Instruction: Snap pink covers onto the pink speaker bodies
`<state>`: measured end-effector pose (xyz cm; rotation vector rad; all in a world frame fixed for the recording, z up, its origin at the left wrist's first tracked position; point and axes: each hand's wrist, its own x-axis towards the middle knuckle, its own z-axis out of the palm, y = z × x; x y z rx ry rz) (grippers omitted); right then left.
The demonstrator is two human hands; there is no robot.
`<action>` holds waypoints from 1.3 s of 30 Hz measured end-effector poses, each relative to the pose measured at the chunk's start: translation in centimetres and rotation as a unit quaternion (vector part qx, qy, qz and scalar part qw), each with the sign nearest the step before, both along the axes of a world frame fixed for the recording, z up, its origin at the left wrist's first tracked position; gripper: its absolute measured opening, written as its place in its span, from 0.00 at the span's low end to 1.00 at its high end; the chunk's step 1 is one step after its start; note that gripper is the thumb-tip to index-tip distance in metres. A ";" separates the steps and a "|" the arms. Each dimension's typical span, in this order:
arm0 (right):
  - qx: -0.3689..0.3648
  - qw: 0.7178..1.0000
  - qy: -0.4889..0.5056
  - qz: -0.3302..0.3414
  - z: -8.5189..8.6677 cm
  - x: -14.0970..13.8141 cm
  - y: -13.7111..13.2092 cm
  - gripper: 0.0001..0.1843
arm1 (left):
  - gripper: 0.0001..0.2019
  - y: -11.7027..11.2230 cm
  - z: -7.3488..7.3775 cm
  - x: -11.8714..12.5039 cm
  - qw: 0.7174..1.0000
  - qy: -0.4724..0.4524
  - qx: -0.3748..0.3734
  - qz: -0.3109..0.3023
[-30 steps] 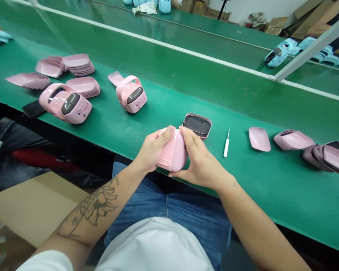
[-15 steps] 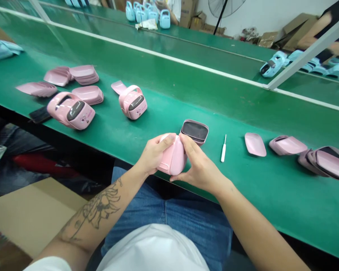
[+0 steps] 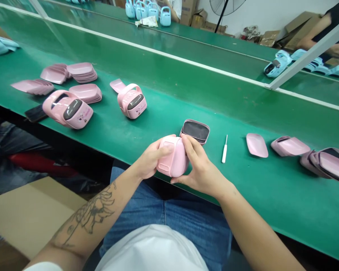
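Between my two hands, at the near edge of the green table (image 3: pixel 260 199), is a pink plastic housing (image 3: pixel 172 160) with a rounded end panel. My left hand (image 3: pixel 152 156) grips its left side, thumb lying across the top. My right hand (image 3: pixel 199 165) clasps the right side, fingers on the upper edge and thumb below. Just behind the housing lies a pink shell with a dark inside (image 3: pixel 196 131). A white-handled screwdriver (image 3: pixel 224 150) rests to the right of my right hand, and a single pink panel (image 3: pixel 257 145) lies beyond it.
Pink handled units (image 3: pixel 132 101) and stacked pink panels (image 3: pixel 86 93) stand to the left. More pink shells (image 3: pixel 326 163) sit at the far right. A white rail (image 3: pixel 158 51) crosses behind. Across it are light-blue units (image 3: pixel 277 64) and another person's arm (image 3: pixel 316 35).
My left thumb has slid down and left over the housing's top, baring more of the seam. The housing has shifted very slightly; both hands stay on it.
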<state>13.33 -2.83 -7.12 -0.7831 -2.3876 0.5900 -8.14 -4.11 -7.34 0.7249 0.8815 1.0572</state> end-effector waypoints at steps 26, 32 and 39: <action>0.029 0.999 -0.041 0.008 1.5 -0.4 -0.9 0.62 | 0.42 -1.4 -0.8 -0.1 0.990 0.080 0.115 0.020; 0.030 0.999 -0.042 0.005 1.6 -0.4 -0.9 0.63 | 0.40 -1.6 -0.6 0.3 0.993 0.069 0.093 0.033; 0.018 0.999 -0.043 0.008 1.9 -0.3 -0.7 0.65 | 0.39 -1.5 -0.5 0.4 0.992 0.068 0.102 0.037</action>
